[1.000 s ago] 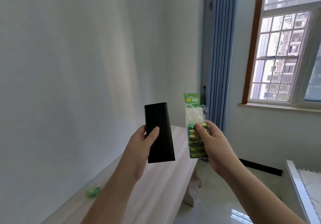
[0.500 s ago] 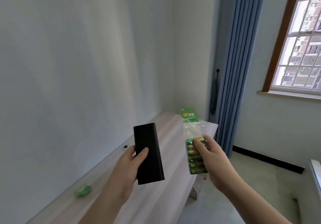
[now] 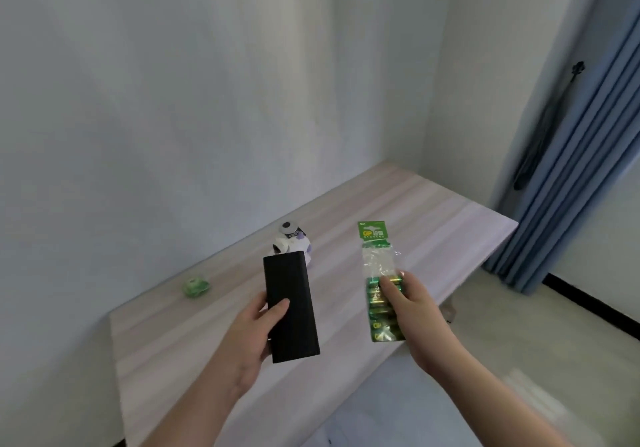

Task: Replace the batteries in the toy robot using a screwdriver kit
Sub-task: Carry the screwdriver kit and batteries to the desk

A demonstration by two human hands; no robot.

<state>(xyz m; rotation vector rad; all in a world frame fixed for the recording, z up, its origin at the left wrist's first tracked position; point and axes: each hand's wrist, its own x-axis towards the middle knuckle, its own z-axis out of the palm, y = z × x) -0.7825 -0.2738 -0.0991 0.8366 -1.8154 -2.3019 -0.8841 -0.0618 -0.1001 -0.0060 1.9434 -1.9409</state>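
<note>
Head view over a pale wood-grain worktop (image 3: 415,211) set against a white wall. The right hand (image 3: 412,308) pinches a strip pack of batteries (image 3: 379,294), thumb across its front and fingers behind; the green header card reads "GP" followed by small characters too blurred to read. The clear upper pocket of the pack looks empty, and the lower pockets hold green-and-gold cells. The left hand (image 3: 252,335) grips a closed, unmarked black case (image 3: 291,308), thumb on its front face; its contents are hidden. Both are held in the air above the worktop's near edge. The white-and-purple toy robot (image 3: 292,242) stands near the wall-side edge, partly hidden behind the case. A small green object (image 3: 196,286) lies toward the left corner. A blue curtain (image 3: 588,169) hangs beyond the far right corner.
</note>
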